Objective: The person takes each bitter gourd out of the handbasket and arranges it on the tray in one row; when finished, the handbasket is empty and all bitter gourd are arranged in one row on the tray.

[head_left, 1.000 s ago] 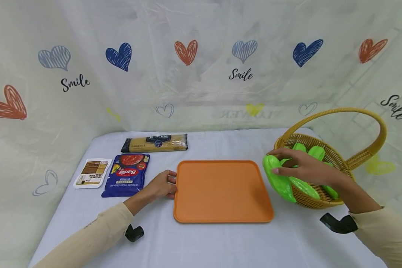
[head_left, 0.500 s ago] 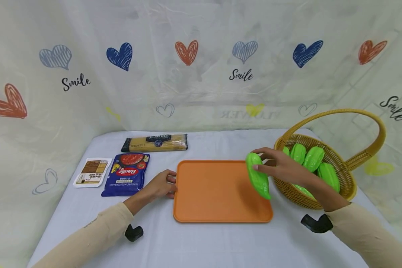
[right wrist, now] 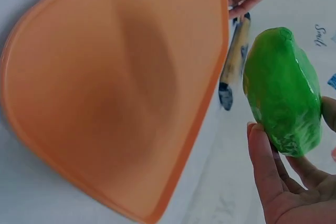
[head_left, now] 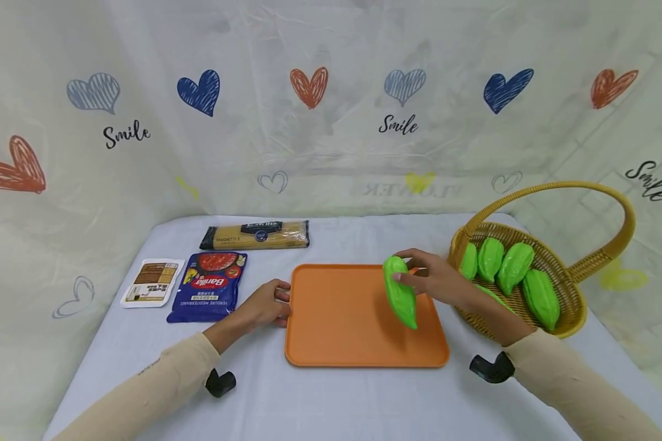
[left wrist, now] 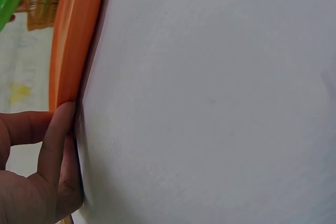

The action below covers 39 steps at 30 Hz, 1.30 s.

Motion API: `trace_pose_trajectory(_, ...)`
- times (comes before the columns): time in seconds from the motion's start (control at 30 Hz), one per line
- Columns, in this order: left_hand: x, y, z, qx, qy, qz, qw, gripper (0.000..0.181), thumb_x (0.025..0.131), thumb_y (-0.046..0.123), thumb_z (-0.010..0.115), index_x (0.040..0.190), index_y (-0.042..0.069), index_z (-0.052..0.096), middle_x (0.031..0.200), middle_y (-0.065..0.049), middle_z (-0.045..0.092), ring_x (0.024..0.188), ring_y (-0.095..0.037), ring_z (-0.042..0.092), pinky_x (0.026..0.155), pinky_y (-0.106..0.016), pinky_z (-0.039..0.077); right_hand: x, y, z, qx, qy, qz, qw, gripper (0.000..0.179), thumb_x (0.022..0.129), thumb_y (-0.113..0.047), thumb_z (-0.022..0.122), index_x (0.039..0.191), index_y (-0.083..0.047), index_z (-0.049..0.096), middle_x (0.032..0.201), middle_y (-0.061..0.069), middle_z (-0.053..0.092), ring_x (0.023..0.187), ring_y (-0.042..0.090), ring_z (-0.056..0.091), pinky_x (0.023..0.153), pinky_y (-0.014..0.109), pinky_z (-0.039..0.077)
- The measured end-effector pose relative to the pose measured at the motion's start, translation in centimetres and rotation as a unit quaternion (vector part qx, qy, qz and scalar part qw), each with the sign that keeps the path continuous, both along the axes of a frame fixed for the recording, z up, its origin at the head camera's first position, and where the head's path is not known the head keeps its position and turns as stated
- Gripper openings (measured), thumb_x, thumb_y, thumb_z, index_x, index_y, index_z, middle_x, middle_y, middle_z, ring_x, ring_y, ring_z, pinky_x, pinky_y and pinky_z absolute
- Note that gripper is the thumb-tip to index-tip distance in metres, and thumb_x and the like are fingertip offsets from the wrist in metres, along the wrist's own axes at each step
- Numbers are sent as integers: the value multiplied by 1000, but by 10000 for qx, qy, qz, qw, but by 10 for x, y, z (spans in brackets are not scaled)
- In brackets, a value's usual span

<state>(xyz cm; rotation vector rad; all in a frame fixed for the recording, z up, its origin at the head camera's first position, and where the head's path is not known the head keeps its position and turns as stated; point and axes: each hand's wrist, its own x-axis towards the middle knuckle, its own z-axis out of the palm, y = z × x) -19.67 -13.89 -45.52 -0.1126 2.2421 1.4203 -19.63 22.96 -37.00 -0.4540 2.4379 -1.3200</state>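
Observation:
My right hand (head_left: 433, 278) holds a bright green, shiny vegetable with a tapering end (head_left: 400, 293) above the right half of the orange tray (head_left: 336, 318). In the right wrist view the green vegetable (right wrist: 283, 87) sits between thumb and fingertips (right wrist: 257, 135), apart from the tray, whose surface bears its shadow. At the tray's left side, my left hand (head_left: 265, 304) pinches the rim. The left wrist view has thumb and a finger (left wrist: 58, 135) meeting at the end of the tray's orange edge (left wrist: 76, 40).
A wicker basket (head_left: 576, 306) with a tall handle stands at the right, holding several more green vegetables (head_left: 515, 266). Left of the tray lie a blue Barilla pouch (head_left: 206, 288) and a white packet with a brown label (head_left: 153, 283). A spaghetti pack (head_left: 256, 236) lies behind them.
My right hand has carried the green vegetable leftward from the basket's edge to over the tray. My left hand has stayed at the tray's rim.

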Motion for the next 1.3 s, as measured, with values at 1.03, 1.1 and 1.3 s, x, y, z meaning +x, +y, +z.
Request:
trace_pose_trajectory(1.03, -2, -2, -1, 111, 2, -40, 9999, 59, 86, -2, 68, 140, 4, 47, 121, -14, 57, 88, -20, 66, 69, -31, 64, -25, -58, -30, -74, -664, 22, 9978, 62, 94, -40, 68, 145, -12, 47, 121, 18, 59, 95, 20, 68, 82, 41, 63)
trace_pose_trajectory(1.1, -2, -2, -1, 92, -11, -28, 10000, 58, 86, -1, 68, 140, 4, 48, 120, -14, 57, 88, -20, 66, 69, -31, 64, -27, -61, -32, -112, -707, 39, 9974, 62, 95, -40, 68, 145, -11, 46, 123, 19, 59, 95, 20, 68, 83, 41, 63)
trace_pose_trajectory(1.3, -3, -2, -2, 75, -72, -6, 9999, 59, 86, 0, 69, 140, 5, 47, 122, -13, 57, 89, -21, 66, 69, -31, 64, -35, -73, -37, -207, -924, 36, 9955, 64, 95, -38, 67, 148, -10, 43, 125, 20, 59, 93, 20, 70, 83, 41, 63)
